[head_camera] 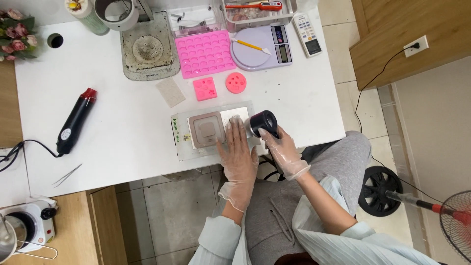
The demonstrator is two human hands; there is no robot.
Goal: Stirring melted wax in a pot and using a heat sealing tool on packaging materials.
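Note:
My left hand (239, 152), in a clear glove, rests flat on a small digital scale (182, 142) at the table's near edge. Its fingertips touch the right side of a brownish square mould (206, 129) that sits on the scale's metal plate. My right hand (280, 147), also gloved, grips a black cylindrical container (263, 122) tilted on its side just right of the mould, with the open mouth facing the camera.
A black heat gun (74, 121) and tweezers (66, 175) lie at the left. Pink silicone moulds (205, 53), a lilac round scale (260, 48), a remote control (307, 33) and a grey tray (148, 49) line the far side. A fan (456, 223) stands on the floor at right.

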